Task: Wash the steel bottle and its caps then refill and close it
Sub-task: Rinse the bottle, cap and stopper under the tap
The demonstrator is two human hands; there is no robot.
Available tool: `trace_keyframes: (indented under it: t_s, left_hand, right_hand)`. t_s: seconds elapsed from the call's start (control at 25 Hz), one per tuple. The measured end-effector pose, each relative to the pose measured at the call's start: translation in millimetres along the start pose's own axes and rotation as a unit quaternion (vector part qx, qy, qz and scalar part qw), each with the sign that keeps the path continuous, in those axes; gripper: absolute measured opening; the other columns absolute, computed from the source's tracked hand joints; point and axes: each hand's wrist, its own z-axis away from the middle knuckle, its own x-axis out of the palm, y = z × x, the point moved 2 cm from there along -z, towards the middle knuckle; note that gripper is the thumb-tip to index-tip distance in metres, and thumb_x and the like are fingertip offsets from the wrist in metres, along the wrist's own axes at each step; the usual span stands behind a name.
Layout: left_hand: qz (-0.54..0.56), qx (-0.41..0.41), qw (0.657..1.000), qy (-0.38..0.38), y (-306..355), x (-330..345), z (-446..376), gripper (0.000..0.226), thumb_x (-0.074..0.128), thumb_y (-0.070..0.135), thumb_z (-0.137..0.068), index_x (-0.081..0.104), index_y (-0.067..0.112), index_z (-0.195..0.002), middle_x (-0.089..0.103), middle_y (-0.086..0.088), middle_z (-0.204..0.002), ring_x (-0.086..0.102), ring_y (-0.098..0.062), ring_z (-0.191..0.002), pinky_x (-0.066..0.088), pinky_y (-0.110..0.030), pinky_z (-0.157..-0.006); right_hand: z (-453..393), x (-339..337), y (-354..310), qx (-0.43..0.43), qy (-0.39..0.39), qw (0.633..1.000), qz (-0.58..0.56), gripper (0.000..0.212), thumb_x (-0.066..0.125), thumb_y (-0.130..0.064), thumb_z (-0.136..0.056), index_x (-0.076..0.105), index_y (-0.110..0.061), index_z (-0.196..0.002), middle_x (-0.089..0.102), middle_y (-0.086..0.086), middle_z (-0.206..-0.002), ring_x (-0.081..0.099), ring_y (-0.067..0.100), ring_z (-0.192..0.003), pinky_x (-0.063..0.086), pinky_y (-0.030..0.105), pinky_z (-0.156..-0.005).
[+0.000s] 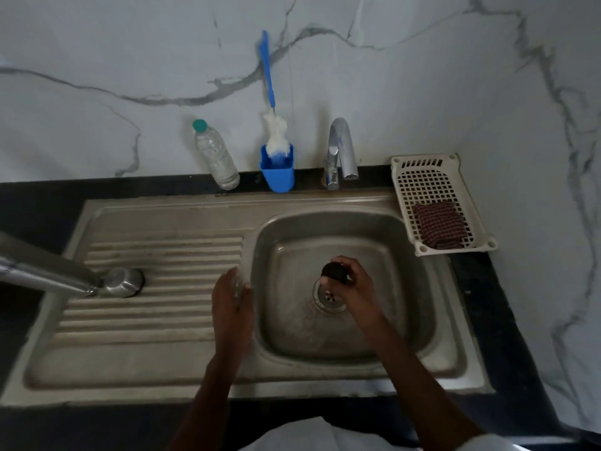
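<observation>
The steel bottle (pixel 45 271) lies across the ribbed draining board (pixel 156 307) at the far left, partly cut off by the frame edge. A rounded steel cap (pixel 125 281) sits at its near end; whether the two are joined I cannot tell. My right hand (pixel 351 288) grips a small round black cap (pixel 334 271) low in the sink basin (pixel 400 288), just above the drain (pixel 329 297). My left hand (pixel 232 304) hovers over the basin's left rim with fingers fairly straight, blurred and holding nothing I can make out.
A chrome tap (pixel 340 151) stands behind the basin, and I see no water running from it. A clear plastic bottle (pixel 216 154) and a blue brush in a blue holder (pixel 277 170) lean against the marble wall. A cream basket (pixel 435 190) holding a scrub pad (pixel 440 224) sits at right.
</observation>
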Motion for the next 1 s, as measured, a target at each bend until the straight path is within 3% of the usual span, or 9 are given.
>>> trace_keyframes:
  t_s: [0.08, 0.16, 0.24, 0.44, 0.56, 0.68, 0.76, 0.88, 1.0]
  left_hand:
    - [-0.038, 0.056, 0.997, -0.021, -20, -12, 9, 0.048, 0.053, 0.031, -0.104, 0.054, 0.009, -0.147, 0.056, -0.012, -0.147, 0.056, -0.031, -0.133, 0.044, -0.047, -0.114]
    - [-0.075, 0.128, 0.987, -0.062, -39, -21, 13, 0.049, 0.055, 0.03, -0.104, 0.054, 0.012, -0.149, 0.051, -0.006, -0.156, 0.049, -0.027, -0.142, 0.043, -0.051, -0.116]
    - [-0.124, 0.167, 0.974, -0.086, -51, -22, 9, 0.054, 0.053, 0.04, -0.101, 0.056, 0.012, -0.147, 0.047, -0.002, -0.161, 0.042, -0.024, -0.149, 0.039, -0.051, -0.119]
    - [-0.199, 0.123, 0.962, -0.137, -50, -21, 8, 0.072, 0.045, 0.062, -0.094, 0.045, 0.026, -0.156, 0.028, 0.006, -0.171, 0.022, -0.019, -0.158, 0.026, -0.045, -0.124]
    - [-0.2, 0.127, 0.96, -0.147, -51, -24, 8, 0.075, 0.043, 0.066, -0.093, 0.04, 0.029, -0.158, 0.022, 0.009, -0.173, 0.016, -0.017, -0.16, 0.023, -0.045, -0.123]
    - [-0.2, 0.13, 0.959, -0.151, -50, -24, 8, 0.076, 0.043, 0.067, -0.093, 0.038, 0.03, -0.159, 0.019, 0.01, -0.173, 0.013, -0.016, -0.16, 0.021, -0.043, -0.123]
    - [-0.198, 0.13, 0.959, -0.154, -49, -24, 9, 0.076, 0.044, 0.067, -0.093, 0.037, 0.03, -0.16, 0.018, 0.01, -0.174, 0.011, -0.015, -0.16, 0.02, -0.042, -0.123]
    - [-0.198, 0.128, 0.959, -0.157, -47, -26, 8, 0.076, 0.046, 0.066, -0.093, 0.037, 0.03, -0.159, 0.018, 0.01, -0.174, 0.011, -0.015, -0.161, 0.02, -0.044, -0.123]
    - [-0.205, 0.128, 0.957, -0.158, -46, -26, 8, 0.078, 0.044, 0.068, -0.091, 0.038, 0.03, -0.16, 0.017, 0.009, -0.174, 0.011, -0.016, -0.161, 0.022, -0.047, -0.124]
  right_hand:
    - [8, 8, -13, -0.014, -0.01, 0.998, -0.057, 0.046, 0.088, -0.017, -0.074, 0.07, -0.026, -0.116, 0.067, 0.006, -0.122, 0.07, 0.022, -0.106, 0.062, 0.043, -0.083]
    - [15, 17, -26, -0.04, -0.014, 0.997, -0.066, 0.042, 0.079, 0.003, -0.084, 0.068, -0.014, -0.121, 0.065, 0.013, -0.123, 0.071, 0.006, -0.09, 0.06, 0.028, -0.073]
    - [21, 25, -32, -0.066, -0.011, 0.996, -0.053, 0.036, 0.072, 0.007, -0.089, 0.066, -0.004, -0.123, 0.065, 0.015, -0.118, 0.067, -0.001, -0.083, 0.056, 0.019, -0.068]
    - [32, 43, -35, -0.036, -0.041, 0.988, -0.145, 0.036, 0.063, -0.025, -0.092, 0.061, -0.008, -0.125, 0.061, 0.017, -0.103, 0.062, 0.024, -0.087, 0.051, 0.026, -0.062]
    - [38, 48, -40, 0.03, -0.067, 0.961, -0.266, 0.045, 0.053, -0.019, -0.087, 0.057, -0.004, -0.129, 0.058, 0.018, -0.107, 0.062, 0.025, -0.084, 0.05, 0.032, -0.062]
    - [39, 49, -39, 0.06, -0.065, 0.95, -0.299, 0.041, 0.055, -0.011, -0.094, 0.055, -0.001, -0.133, 0.061, 0.023, -0.12, 0.069, 0.034, -0.099, 0.06, 0.038, -0.073]
    - [35, 48, -35, 0.056, -0.043, 0.965, -0.253, 0.045, 0.066, -0.014, -0.082, 0.059, -0.005, -0.126, 0.061, 0.022, -0.124, 0.067, 0.035, -0.104, 0.06, 0.038, -0.071]
    - [30, 44, -32, 0.02, 0.002, 0.993, -0.115, 0.036, 0.065, -0.025, -0.078, 0.061, -0.015, -0.113, 0.062, 0.014, -0.113, 0.062, 0.028, -0.091, 0.054, 0.036, -0.067]
    - [22, 31, -36, -0.114, 0.028, 0.991, 0.063, 0.022, 0.058, -0.026, -0.087, 0.065, -0.02, -0.108, 0.066, -0.002, -0.096, 0.063, 0.019, -0.083, 0.054, 0.041, -0.074]
